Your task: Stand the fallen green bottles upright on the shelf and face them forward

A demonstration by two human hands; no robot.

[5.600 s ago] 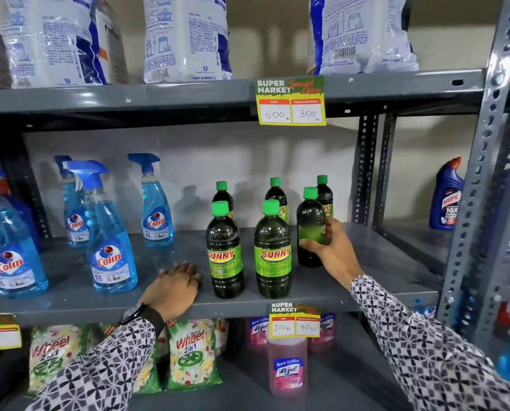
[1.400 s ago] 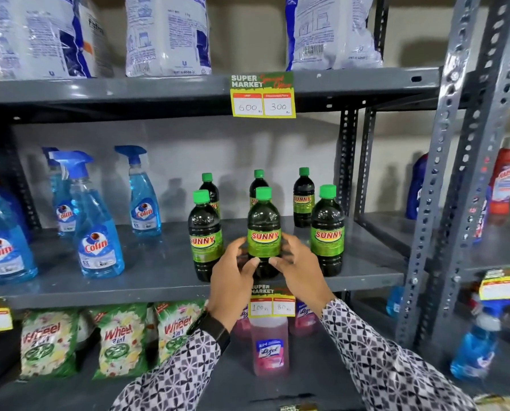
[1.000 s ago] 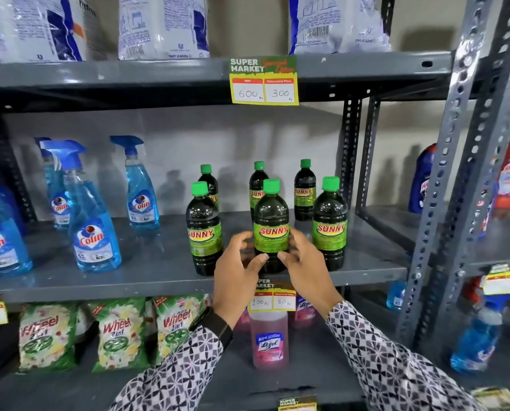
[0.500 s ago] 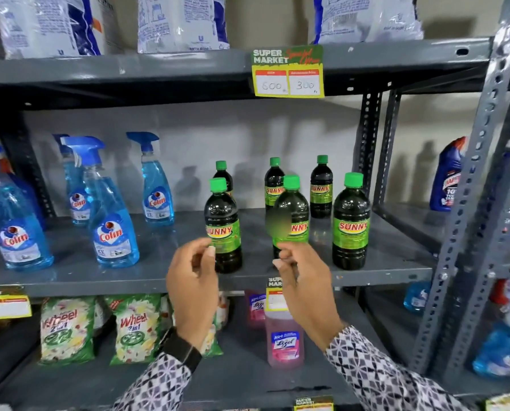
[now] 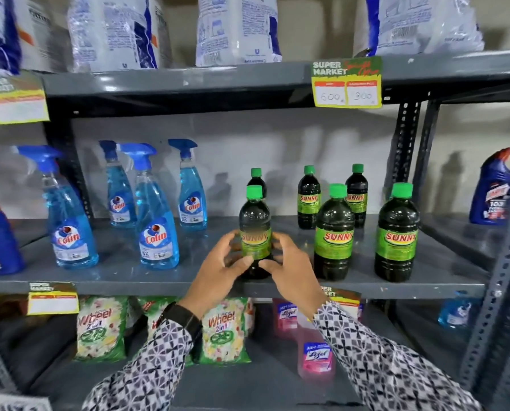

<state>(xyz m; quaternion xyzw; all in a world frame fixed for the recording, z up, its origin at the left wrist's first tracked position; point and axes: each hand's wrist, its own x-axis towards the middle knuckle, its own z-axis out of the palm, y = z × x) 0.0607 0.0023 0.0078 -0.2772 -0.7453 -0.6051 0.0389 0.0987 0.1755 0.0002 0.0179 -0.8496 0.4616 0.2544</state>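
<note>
Left hand (image 5: pixel 222 266) and right hand (image 5: pixel 289 269) cup the front left green bottle (image 5: pixel 255 232), upright near the shelf (image 5: pixel 129 280) edge; looks full, stiff, slick-labelled, best gripped low around its body

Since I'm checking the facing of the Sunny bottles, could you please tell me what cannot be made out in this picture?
- Back-left Sunny bottle, head view: label hidden behind the front-left Sunny bottle.
- Front-left bottle's base and label edges: covered by the left hand and right hand, so the firmness of the grip is unclear.
- Left price tag: print blurred.
- Right price tag on the lower shelf edge: partly hidden by the right forearm.
</note>
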